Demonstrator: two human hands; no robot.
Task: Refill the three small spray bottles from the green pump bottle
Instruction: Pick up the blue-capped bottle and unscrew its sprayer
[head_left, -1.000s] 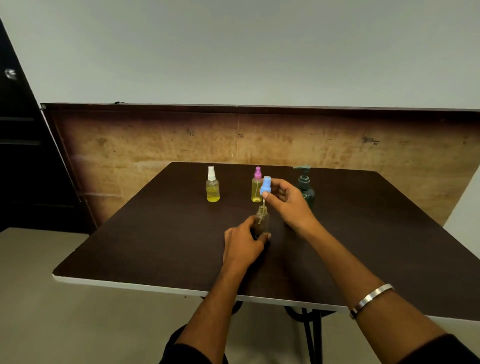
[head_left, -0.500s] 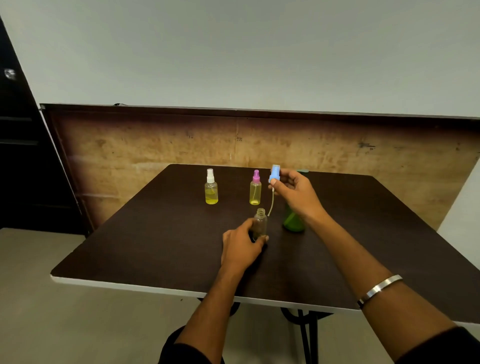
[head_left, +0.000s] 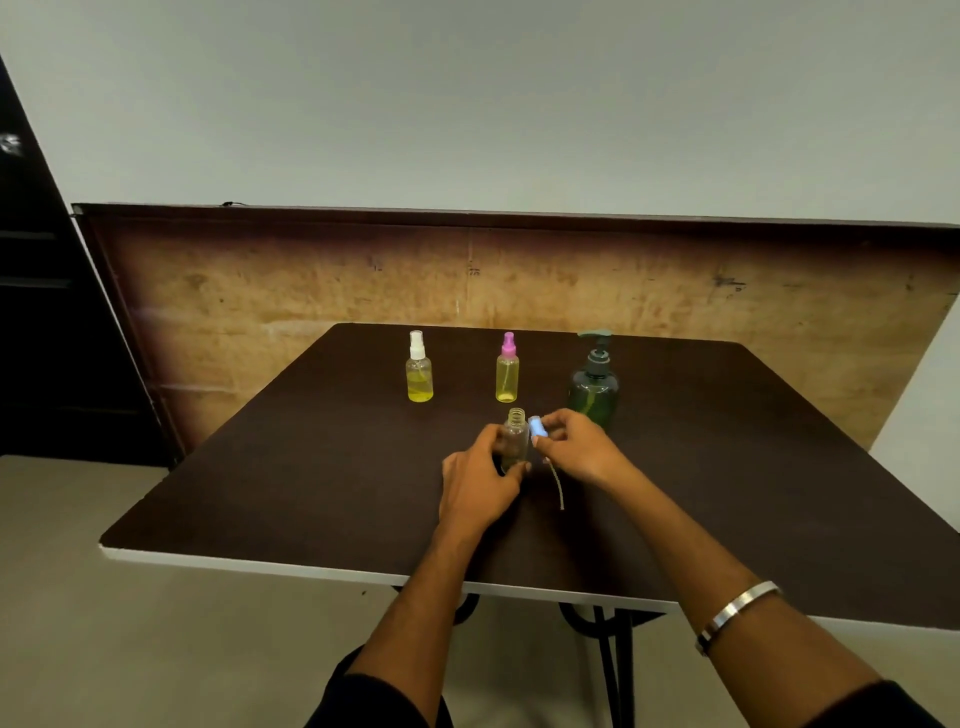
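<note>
Centre of the frame: the left hand (head_left: 480, 480) wraps its fingers round the uncapped clear bottle (head_left: 515, 439), upright on the dark table (head_left: 260, 467), neck bare. Just right of it, the right hand (head_left: 579, 449) pinches the blue spray head (head_left: 536, 427), dip tube (head_left: 557, 483) trailing low toward the tabletop. Looks like the cap gets parked now. Next call: reach upper right for the green pump bottle (head_left: 594, 387) and aim it at that narrow neck.

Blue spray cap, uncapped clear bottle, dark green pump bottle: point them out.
blue spray cap (head_left: 536, 427), head view, cap body.
uncapped clear bottle (head_left: 516, 420), head view, threaded neck.
dark green pump bottle (head_left: 594, 393), head view, belly.
</note>
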